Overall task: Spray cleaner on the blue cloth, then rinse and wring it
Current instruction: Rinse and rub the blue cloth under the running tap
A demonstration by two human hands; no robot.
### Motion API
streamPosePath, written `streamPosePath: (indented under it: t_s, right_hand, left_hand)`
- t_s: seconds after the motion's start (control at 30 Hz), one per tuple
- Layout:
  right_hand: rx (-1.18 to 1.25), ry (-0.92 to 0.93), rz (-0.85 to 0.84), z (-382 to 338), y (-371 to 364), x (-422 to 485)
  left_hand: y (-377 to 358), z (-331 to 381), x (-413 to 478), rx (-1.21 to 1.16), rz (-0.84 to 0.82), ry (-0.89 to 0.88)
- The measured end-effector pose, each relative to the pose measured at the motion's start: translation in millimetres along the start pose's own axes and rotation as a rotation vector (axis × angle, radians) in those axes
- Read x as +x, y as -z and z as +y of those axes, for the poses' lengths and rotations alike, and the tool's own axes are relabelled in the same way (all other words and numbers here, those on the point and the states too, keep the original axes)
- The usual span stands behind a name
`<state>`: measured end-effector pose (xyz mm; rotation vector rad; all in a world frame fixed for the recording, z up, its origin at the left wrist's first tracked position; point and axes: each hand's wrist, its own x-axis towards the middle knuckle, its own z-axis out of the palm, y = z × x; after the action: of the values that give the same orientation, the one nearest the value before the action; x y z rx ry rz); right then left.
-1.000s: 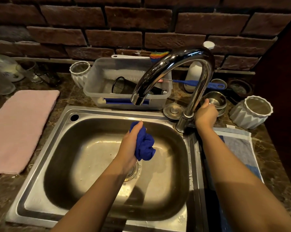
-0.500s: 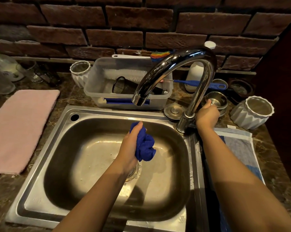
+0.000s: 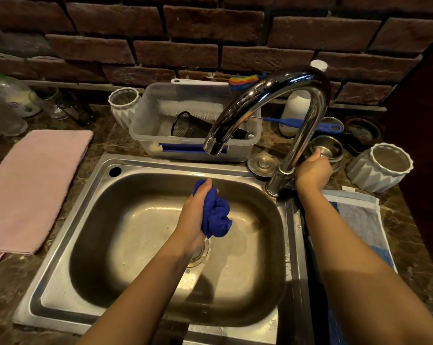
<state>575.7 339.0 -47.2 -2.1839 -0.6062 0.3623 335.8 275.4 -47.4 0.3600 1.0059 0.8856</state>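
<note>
Behind faucet [image 3: 260,92], clear plastic tub [image 3: 145,131].

countertop [image 3: 103,145]: dark marble | left: pink towel [image 3: 33,188] | back: clear tub [image 3: 145,128] | right: white pot [image 3: 382,168], grey-blue towel [image 3: 359,220]

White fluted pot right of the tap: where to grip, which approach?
Probably the rim of the white fluted pot, pinched from above: it stands upright, mouth open and apparently empty. Come from its near right side; the steel bowls and the right hand crowd its left.
</note>
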Motion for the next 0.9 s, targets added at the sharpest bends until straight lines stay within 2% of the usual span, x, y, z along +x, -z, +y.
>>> streamPosePath:
  t_s: [0.9]
  right_hand:
    - [0.028,-0.024,0.019,0,-2,0]
  left_hand:
    - [-8,-4,4,0.008,-0.019,0.04]
